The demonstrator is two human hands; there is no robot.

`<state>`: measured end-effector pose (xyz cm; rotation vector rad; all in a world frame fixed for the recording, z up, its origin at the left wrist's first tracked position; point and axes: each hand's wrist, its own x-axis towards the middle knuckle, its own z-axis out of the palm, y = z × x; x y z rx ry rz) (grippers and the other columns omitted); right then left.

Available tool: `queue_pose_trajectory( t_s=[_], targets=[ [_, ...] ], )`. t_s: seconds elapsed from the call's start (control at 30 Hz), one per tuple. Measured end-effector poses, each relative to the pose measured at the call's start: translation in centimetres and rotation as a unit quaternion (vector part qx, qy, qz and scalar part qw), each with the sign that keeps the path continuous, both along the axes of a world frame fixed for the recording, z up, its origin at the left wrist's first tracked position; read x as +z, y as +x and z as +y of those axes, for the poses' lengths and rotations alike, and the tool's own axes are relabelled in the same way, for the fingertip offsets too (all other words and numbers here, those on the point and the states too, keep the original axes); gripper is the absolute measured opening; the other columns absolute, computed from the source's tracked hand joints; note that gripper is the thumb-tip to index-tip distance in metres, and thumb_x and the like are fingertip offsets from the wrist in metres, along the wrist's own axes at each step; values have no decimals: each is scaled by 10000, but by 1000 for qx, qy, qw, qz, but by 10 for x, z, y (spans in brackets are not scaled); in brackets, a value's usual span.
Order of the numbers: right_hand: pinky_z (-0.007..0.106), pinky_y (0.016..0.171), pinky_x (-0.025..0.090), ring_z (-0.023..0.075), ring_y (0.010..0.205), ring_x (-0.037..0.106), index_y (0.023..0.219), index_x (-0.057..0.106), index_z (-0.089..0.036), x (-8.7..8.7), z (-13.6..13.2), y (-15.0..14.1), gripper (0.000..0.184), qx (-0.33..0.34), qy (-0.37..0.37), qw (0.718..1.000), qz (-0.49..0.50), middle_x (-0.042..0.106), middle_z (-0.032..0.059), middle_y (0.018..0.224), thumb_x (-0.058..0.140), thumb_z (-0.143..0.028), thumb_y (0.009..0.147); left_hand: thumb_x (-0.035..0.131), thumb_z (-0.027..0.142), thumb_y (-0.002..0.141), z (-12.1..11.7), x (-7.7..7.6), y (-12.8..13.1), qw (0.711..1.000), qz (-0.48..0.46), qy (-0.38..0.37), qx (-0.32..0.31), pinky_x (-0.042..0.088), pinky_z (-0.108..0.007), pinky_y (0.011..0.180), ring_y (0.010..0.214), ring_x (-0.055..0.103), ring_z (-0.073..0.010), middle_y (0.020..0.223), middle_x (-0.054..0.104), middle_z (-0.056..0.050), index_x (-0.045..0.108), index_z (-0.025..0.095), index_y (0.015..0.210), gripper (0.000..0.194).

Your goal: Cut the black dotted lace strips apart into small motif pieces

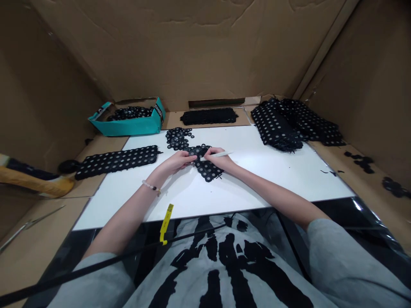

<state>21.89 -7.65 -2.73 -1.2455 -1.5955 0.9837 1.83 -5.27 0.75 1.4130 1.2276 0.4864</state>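
A piece of black fabric with rows of pale round dots (209, 172) lies on the white board under both hands. My left hand (180, 161) pinches its left edge between thumb and fingers. In my right hand (221, 159) is a slim white pen-like tool (215, 155), its tip pointing left onto the fabric near my left thumb. What the tip touches is too small to make out. Just beyond my left hand sits a loose heap of small black discs (178, 138), some with grey centres.
A teal box (128, 127) of black discs stands at the back left. A dotted strip (120, 161) lies left, a black bundle (208, 116) at the back, and stacked dotted pieces (276, 126) at right. Scissors (30, 223) rest at the far left on cardboard.
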Motion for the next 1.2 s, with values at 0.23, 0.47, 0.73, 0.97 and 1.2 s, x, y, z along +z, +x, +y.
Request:
queue_pose_trajectory(
  t_s=[0.23, 0.47, 0.73, 0.97, 1.2],
  targets=[
    [274, 743, 364, 154, 745, 514, 655, 583, -190, 11, 2, 11, 142, -9, -45, 993, 109, 583, -23, 693, 567, -322, 703, 783, 324, 715, -5, -10, 9, 995, -90, 35, 29, 320, -210, 439, 464, 462, -74, 586, 523, 24, 521, 170, 697, 304],
    [269, 711, 342, 143, 714, 486, 637, 564, -190, 10, -2, 7, 132, -11, -31, 992, 123, 553, -30, 665, 551, -302, 706, 776, 256, 712, -1, -19, 11, 988, -130, -4, 81, 324, -205, 439, 432, 430, -64, 516, 459, 49, 457, 181, 628, 339],
    [268, 693, 355, 147, 706, 490, 639, 547, -197, 13, -7, 5, 110, -19, 8, 998, 59, 556, -29, 673, 524, -276, 711, 763, 355, 735, -4, -17, 9, 996, -53, 56, 45, 248, -217, 415, 399, 400, -71, 446, 453, 44, 475, 179, 632, 353],
    [262, 647, 325, 141, 679, 458, 626, 517, -198, 15, -7, 5, 97, -27, 12, 998, 55, 507, -37, 633, 508, -253, 706, 744, 347, 738, -6, -13, 12, 994, -96, 24, 49, 188, -230, 414, 388, 339, -50, 478, 396, 68, 451, 182, 620, 356],
    [258, 660, 344, 138, 695, 476, 648, 509, -200, 14, -13, 0, 130, -35, 38, 998, 33, 536, -34, 670, 515, -282, 748, 754, 302, 715, -6, -14, 13, 989, -134, -2, 65, 170, -237, 425, 420, 304, -41, 532, 387, 69, 440, 177, 627, 348]
  ],
)
